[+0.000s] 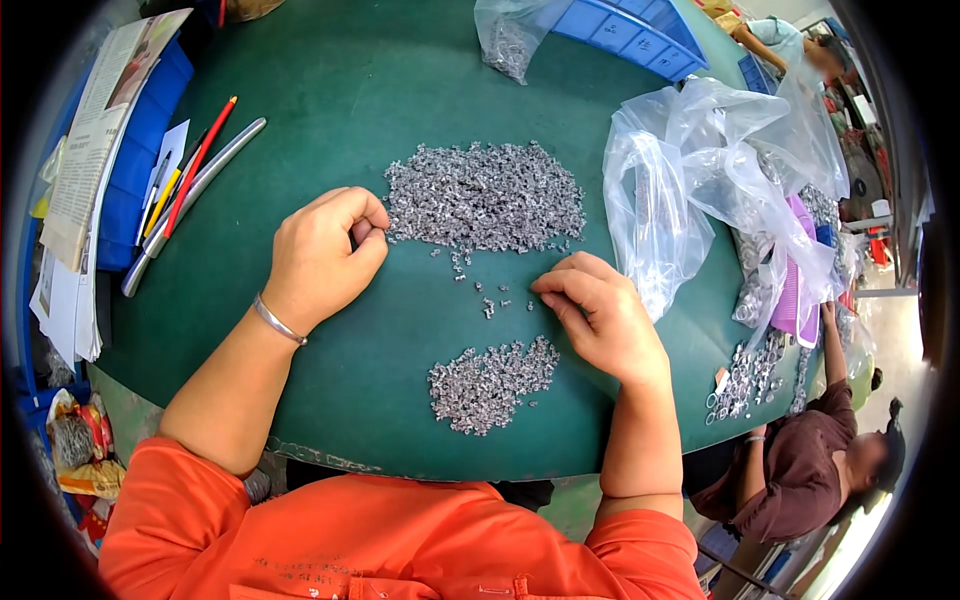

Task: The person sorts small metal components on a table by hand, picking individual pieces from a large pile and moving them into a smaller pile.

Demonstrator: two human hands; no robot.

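Observation:
A large pile of small shiny grey metal parts [485, 195] lies on the green tabletop in front of me. My left hand [330, 250], with a metal bangle at its wrist, is at the pile's left edge. Its thumb and forefinger are pinched together, and whatever is between them is too small to see. To the right, my right hand [605, 315] hovers beside a few loose metal parts [489, 305], its fingers closed toward the thumb; anything held there cannot be made out. A smaller pile of the same parts [490, 385] sits nearer to me, between my forearms.
Clear plastic bags [690, 170] crowd the right side, near a purple tray [797, 270] and scattered metal rings [745, 380]. A blue bin [635, 35] stands at the back. Pens [200, 165] and newspapers [100, 140] lie left. A co-worker [800, 470] sits at right.

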